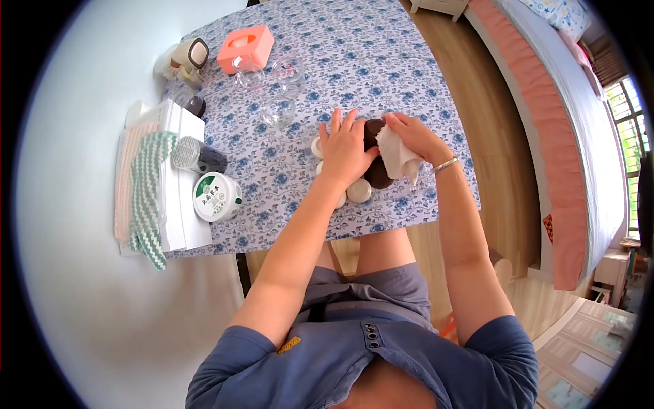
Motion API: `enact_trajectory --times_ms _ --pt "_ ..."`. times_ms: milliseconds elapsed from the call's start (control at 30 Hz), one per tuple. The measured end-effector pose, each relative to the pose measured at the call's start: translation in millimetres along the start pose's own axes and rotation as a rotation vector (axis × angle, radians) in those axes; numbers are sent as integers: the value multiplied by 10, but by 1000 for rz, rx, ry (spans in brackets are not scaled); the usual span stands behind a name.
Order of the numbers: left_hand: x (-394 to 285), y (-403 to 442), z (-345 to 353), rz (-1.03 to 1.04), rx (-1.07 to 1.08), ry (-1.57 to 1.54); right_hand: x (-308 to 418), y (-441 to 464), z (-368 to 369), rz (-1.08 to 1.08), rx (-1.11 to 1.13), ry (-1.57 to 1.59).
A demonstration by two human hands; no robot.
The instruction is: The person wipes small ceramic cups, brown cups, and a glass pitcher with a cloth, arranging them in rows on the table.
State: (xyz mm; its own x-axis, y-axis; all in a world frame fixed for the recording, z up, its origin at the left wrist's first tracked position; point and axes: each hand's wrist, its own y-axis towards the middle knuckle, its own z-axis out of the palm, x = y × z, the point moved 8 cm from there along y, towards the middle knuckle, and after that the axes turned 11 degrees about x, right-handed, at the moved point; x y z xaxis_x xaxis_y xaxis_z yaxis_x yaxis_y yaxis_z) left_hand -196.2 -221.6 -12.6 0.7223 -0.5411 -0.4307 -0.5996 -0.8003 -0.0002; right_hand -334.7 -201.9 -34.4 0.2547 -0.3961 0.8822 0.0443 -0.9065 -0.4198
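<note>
My right hand point(417, 138) pinches a crumpled white tissue point(400, 158), which hangs down against two dark brown round pieces, perhaps lids. The upper brown piece point(372, 129) shows between my hands, and the lower brown piece point(379, 176) lies below it. Fingers spread, my left hand point(346, 150) is over several small white round pieces, its thumb reaching to the brown ones. One white round piece point(359, 191) shows below that hand; others are partly hidden under the palm and wrist. Whether the left thumb presses on a brown piece cannot be made out.
Clear cups point(279, 111) stand beyond my left hand, near a coral tissue box point(261, 45). At left are a white tub with a green label point(216, 196), a dark-filled jar point(197, 155) and a green striped cloth point(151, 191). A bed point(579, 136) is across the floor at right.
</note>
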Motion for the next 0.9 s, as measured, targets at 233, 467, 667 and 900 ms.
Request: enact_trajectory --times_ms 233,467,667,900 --pt "9 20 21 10 65 71 63 -411 -320 -19 -282 -151" --pt "-6 57 17 25 124 85 185 -516 3 -14 -124 -138" --pt "7 -4 -12 67 109 37 250 -450 84 -63 -85 -341" --pt "238 -209 -384 120 -149 -178 533 -490 203 -99 -86 -266"
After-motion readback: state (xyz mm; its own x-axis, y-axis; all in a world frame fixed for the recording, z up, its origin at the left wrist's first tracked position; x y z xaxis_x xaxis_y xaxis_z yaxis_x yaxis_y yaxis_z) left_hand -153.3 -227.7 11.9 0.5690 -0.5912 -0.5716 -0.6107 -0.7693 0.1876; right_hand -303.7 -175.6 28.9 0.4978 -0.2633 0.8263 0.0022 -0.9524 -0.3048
